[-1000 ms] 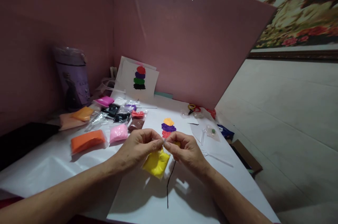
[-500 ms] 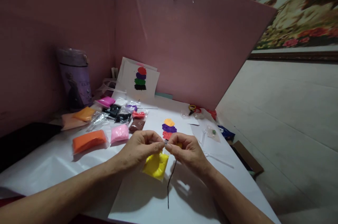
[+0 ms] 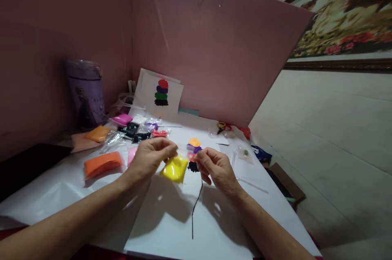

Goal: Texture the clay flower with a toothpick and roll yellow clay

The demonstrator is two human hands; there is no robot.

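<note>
Yellow clay packet (image 3: 174, 169): pinched at its top edge by the left hand (image 3: 150, 158), raised above the white table (image 3: 76, 194). Right hand (image 3: 214, 166): fingers closed together just beside the black clay strand (image 3: 196, 201). Orange packet (image 3: 102, 163) lay left.

Glossy clear plastic is wrapping the yellow clay packet (image 3: 174, 169) and the orange clay packet (image 3: 102, 163). Smooth matt white paper (image 3: 171, 223) is covering the table.
</note>
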